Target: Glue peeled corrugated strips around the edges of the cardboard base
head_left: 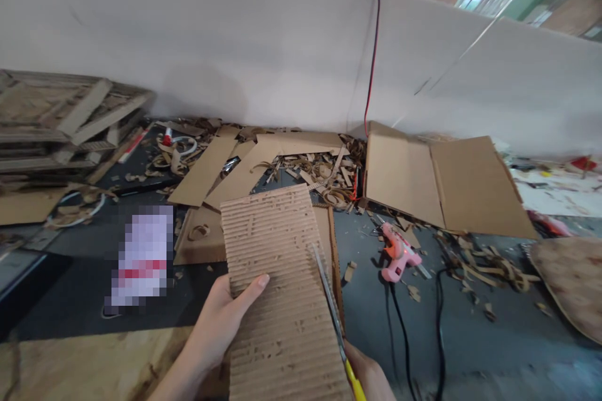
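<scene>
Corrugated cardboard sheet (282, 288) lies nearest, held over the dark floor (301, 319) by the left hand (219, 326), thumb on top. Right hand (369, 377) grips yellow-handled scissors (332, 304), blades along the sheet's right edge. Pink hot glue gun (399, 252) lies to the right.

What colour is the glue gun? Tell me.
The glue gun is pink with orange parts, shown best in the head view.
</scene>
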`<state>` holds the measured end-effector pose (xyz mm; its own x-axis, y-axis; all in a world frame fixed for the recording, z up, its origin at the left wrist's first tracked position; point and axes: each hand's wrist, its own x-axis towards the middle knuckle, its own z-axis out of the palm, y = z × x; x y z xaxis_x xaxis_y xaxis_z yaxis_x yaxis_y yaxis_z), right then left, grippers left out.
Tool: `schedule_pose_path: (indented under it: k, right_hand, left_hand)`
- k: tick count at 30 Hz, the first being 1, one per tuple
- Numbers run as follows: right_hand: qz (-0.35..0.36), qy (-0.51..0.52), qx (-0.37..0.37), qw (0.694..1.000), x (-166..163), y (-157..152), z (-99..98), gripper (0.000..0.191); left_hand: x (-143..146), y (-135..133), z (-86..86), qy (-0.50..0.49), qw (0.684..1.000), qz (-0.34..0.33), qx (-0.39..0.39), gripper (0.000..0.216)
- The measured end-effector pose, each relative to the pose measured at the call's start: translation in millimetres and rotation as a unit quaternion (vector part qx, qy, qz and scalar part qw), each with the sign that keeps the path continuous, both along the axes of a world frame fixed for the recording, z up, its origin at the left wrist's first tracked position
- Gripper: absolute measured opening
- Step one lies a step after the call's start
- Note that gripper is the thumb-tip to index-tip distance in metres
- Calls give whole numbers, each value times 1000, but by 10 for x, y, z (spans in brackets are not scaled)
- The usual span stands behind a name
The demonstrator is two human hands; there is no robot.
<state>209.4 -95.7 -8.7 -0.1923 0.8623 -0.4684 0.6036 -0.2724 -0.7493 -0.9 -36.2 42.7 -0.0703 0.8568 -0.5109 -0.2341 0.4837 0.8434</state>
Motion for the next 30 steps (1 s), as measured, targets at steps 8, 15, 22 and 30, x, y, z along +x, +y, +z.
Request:
schedule_pose_path:
  k: [8, 15, 22, 30]
  right_hand:
    - [-5, -9, -1, 1000, -6, -13, -81, 41]
    - [-2, -12, -21, 1000, -52, 39, -2, 33]
    - [7, 28, -5, 1000, -59, 40, 90, 42]
    - [-50, 36, -37, 997, -15, -47, 103, 39]
  left_hand:
    - [20, 20, -30, -3, 1000, 3, -10, 37]
    - [39, 16, -75, -12, 1000, 8, -23, 37]
    - [-11, 113, -42, -18, 995, 90, -27, 43]
    - [-28, 175, -23, 18, 999, 25, 27, 37]
